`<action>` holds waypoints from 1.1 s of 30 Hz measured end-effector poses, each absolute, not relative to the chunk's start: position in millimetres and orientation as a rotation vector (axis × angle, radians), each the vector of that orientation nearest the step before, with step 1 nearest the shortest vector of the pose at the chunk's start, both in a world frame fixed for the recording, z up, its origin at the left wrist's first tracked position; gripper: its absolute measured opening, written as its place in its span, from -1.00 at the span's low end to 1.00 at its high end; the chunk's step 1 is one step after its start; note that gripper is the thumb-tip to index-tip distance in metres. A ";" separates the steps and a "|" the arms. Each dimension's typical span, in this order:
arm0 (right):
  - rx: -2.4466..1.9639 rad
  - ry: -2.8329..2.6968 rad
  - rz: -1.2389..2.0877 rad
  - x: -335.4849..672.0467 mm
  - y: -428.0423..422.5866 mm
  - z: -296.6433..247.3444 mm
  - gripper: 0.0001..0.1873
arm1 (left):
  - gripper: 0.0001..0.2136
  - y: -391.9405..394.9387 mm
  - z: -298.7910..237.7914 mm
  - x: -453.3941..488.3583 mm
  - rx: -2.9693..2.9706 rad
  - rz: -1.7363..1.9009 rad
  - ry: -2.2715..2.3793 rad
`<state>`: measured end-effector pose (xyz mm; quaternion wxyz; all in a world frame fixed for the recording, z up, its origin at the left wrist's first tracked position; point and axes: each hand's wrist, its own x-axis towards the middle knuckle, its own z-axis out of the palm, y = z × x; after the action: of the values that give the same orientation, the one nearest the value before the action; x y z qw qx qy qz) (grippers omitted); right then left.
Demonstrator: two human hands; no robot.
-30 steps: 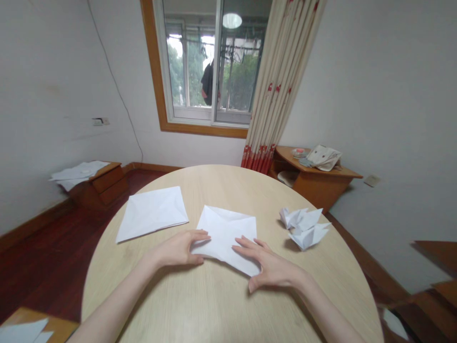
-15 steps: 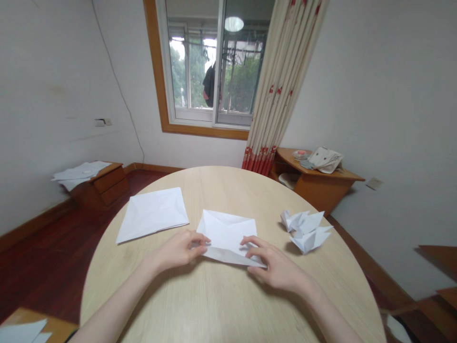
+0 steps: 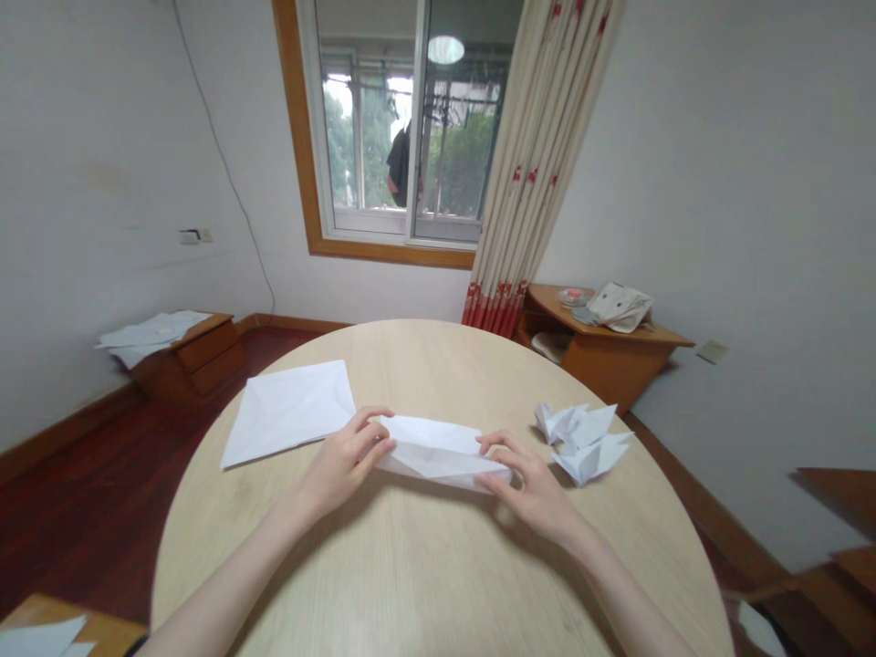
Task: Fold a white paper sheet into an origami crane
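Note:
A white sheet of paper (image 3: pixel 438 449) lies half folded near the middle of the round wooden table (image 3: pixel 424 566). My left hand (image 3: pixel 346 461) pinches its left end between thumb and fingers. My right hand (image 3: pixel 537 488) pinches its right end, and the near edge is raised and bent over toward the far side. A stack of flat white sheets (image 3: pixel 291 411) lies to the left, just beyond my left hand. Folded white paper figures (image 3: pixel 581 440) sit to the right of my right hand.
A low wooden cabinet (image 3: pixel 184 351) with papers on top stands by the left wall. A wooden corner shelf (image 3: pixel 602 342) holds a cloth bag and small items beside the curtain (image 3: pixel 540 164). More paper lies on a wooden surface at the bottom left corner (image 3: pixel 41 634).
Both hands went from lying flat on the sheet to pinching its near corners, then lifted the near edge and folded it away from me. The sheet now looks much narrower.

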<state>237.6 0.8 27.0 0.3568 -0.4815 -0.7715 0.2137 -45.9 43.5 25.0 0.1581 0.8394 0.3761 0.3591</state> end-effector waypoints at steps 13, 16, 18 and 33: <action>-1.357 -1.703 0.601 228.3 8.7 13.2 -0.68 | -0.83 51.2 8.9 -34.6 2.260 1.163 1.298; -1.388 -1.647 0.612 228.8 11.6 7.0 -0.64 | -0.83 52.4 7.0 -33.6 2.252 1.137 1.371; -1.393 -1.643 0.620 228.7 13.7 1.5 -0.63 | -0.82 52.2 5.9 -33.2 2.261 1.072 1.427; -1.573 -1.644 0.403 236.0 31.8 -27.2 -0.56 | -0.62 49.1 -8.7 -28.3 2.889 1.061 1.242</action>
<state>236.0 31.8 -27.2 0.4035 -0.6228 -0.6510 0.1595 -28.3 49.1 -8.7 -0.0885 0.8671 0.3726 0.3185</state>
